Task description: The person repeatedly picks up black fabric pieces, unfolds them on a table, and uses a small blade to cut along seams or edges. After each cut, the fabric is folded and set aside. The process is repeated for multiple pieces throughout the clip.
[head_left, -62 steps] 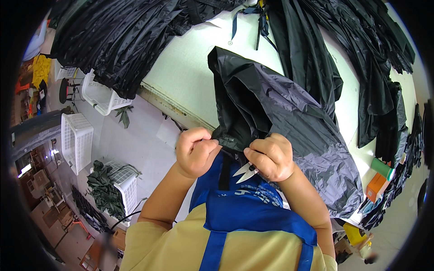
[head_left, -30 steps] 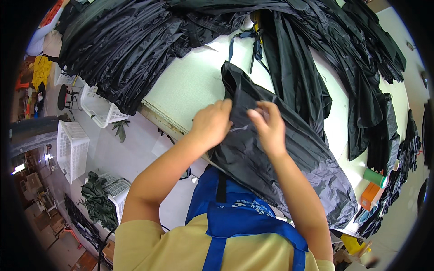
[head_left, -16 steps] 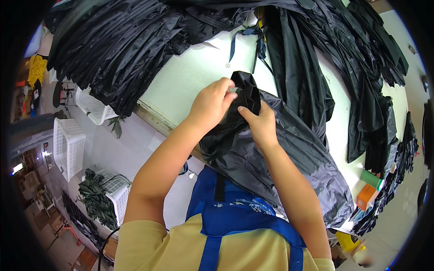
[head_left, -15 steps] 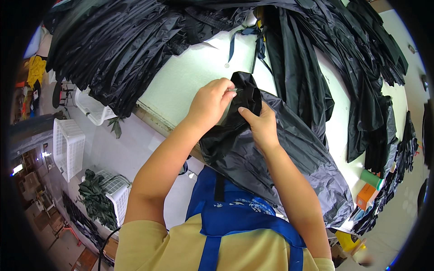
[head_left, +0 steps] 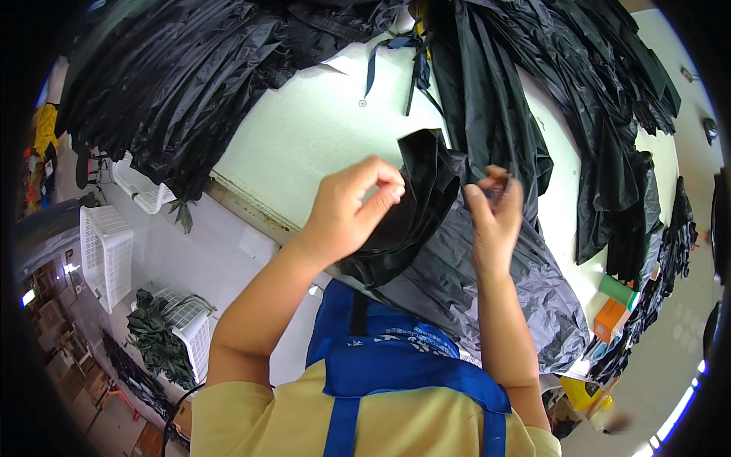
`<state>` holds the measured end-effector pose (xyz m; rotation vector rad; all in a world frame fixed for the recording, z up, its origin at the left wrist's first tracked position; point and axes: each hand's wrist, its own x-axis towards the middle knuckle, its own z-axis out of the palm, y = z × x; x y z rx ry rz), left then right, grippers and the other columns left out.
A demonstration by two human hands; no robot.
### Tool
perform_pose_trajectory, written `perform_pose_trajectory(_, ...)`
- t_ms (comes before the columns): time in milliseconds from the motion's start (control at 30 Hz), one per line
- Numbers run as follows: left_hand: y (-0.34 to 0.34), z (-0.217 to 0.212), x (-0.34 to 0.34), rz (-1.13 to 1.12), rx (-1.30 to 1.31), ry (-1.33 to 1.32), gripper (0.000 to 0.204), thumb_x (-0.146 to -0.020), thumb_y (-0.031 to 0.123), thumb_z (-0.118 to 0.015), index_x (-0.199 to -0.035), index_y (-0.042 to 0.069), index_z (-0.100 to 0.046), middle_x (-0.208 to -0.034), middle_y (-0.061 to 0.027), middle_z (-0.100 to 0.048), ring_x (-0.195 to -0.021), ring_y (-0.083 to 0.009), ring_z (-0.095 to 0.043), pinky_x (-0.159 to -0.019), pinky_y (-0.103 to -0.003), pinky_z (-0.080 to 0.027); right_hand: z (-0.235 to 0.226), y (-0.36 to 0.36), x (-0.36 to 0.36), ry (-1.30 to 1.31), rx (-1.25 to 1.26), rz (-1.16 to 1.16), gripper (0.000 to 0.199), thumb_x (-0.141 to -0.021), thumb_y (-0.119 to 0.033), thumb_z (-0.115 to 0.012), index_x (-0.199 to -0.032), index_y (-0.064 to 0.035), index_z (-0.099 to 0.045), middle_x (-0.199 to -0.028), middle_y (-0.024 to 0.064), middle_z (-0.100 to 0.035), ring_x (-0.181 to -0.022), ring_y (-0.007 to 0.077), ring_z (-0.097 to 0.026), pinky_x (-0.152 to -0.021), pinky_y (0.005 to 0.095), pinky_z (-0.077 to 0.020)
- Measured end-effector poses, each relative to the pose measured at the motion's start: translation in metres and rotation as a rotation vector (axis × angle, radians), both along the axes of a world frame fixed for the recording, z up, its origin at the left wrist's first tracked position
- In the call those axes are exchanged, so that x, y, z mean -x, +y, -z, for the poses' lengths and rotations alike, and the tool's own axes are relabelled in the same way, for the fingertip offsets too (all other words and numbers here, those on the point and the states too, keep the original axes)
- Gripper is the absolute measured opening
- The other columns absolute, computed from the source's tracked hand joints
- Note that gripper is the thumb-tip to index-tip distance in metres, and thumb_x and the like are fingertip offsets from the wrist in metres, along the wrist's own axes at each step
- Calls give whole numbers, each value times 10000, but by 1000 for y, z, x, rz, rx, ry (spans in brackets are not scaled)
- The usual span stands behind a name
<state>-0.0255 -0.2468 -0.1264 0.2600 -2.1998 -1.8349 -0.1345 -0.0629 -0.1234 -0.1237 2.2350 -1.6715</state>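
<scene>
A black garment of thin, shiny fabric (head_left: 487,293) lies across the near side of the table, its bunched open end (head_left: 426,183) standing up between my hands. My left hand (head_left: 352,206) is at the left of this bunched end, thumb and forefinger pinched together. Something pale and tiny shows at those fingertips, too small to name. On the other side, my right hand (head_left: 495,221) is raised just over the garment, thumb and fingers apart. Its fingertips are blurred by motion, and I see nothing held there.
Heaped black garments (head_left: 205,84) line the table's far left, with more hanging folds (head_left: 487,99) at the back. A dark blue strap (head_left: 419,65) lies on the pale tabletop (head_left: 304,126). At right stand a green cylinder (head_left: 618,291) and an orange box (head_left: 609,320). White baskets (head_left: 106,251) sit at left.
My right hand has let go of the garment and moved right. My left hand has dropped slightly, away from the fabric's upper edge. The bunched end has opened wider.
</scene>
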Motion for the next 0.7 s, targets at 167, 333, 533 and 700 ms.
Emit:
perform_pose_trajectory(167, 29, -11, -1, 68, 208, 150, 90, -835, -7, -666, -862, 24, -586, -838, -109, -655, -733, -237, -641, -661, -296, -501, -56, -20, 20, 597, -122, -581, 569, -685, 57, -642, -1233, -72, -562, -1163, 141, -607, -994, 319, -625, -727, 340, -533)
perform_pose_trajectory(333, 47, -20, -17, 3, 270, 68, 96, -822, -40, -648, -871, 18, -590, -828, -102, -654, -730, -217, -640, -644, -289, -497, -47, 26, 31, 611, -137, -633, 289, -617, 131, -604, -864, -14, -645, -857, 111, -601, -804, 275, -612, -681, 326, -493)
perform_pose_trajectory(533, 85, -8, -45, 16, -174, -95, 105, -822, -65, -624, -901, -2, -593, -878, -148, -621, -827, -237, -644, -753, -290, -504, -17, 92, -31, 484, -175, -469, 284, -634, 139, -609, -845, -46, -654, -967, 107, -619, -767, 216, -616, -645, 284, -488)
perform_pose_trajectory(700, 100, -3, -47, 116, 72, 114, 127, -802, -67, -635, -888, 14, -588, -927, -132, -645, -892, -292, -648, -787, -345, -523, -29, 115, -51, 287, -254, -580, 309, -676, 37, -671, -977, -23, -629, -989, 136, -611, -810, 282, -634, -690, 329, -527)
